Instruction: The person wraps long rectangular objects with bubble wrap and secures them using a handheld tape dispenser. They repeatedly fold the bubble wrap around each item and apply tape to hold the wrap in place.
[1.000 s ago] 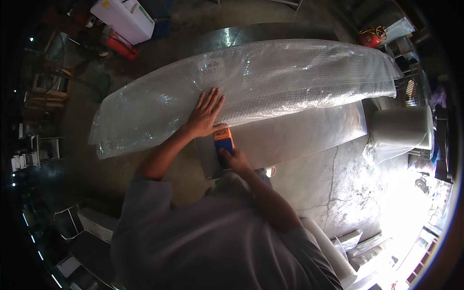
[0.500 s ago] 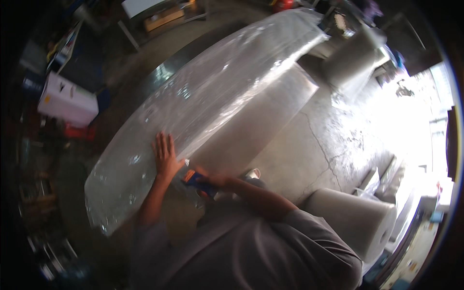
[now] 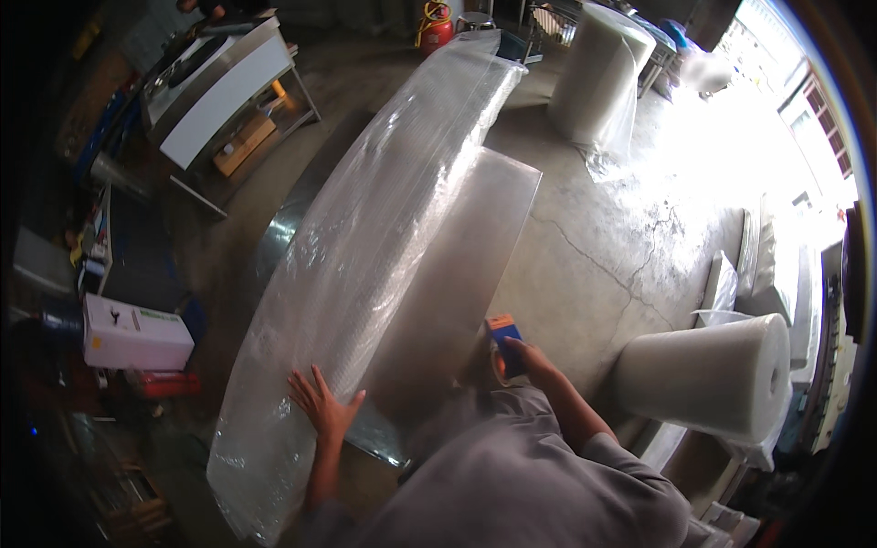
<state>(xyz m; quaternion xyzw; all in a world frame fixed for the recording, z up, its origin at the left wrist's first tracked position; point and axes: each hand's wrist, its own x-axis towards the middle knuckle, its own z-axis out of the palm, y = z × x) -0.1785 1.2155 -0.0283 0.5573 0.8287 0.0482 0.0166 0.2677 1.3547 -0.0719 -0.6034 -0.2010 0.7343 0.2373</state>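
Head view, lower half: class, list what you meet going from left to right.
White box → left hand flat on the bubble-wrapped panel → right hand holding an orange-and-blue tape dispenser → bubble-wrap roll.

– Where's the light from?
– Daylight floods the upper right, blowing out the cracked grey concrete floor (image 3: 639, 228).
– And the left?
– Dim, murky; glare streaks the long clear bubble-wrapped panel (image 3: 384, 228); edges bend, corners black.

Left hand (image 3: 322, 402) flat on bubble-wrapped panel (image 3: 384, 228), right hand (image 3: 530, 361) gripping tape dispenser (image 3: 505, 342).
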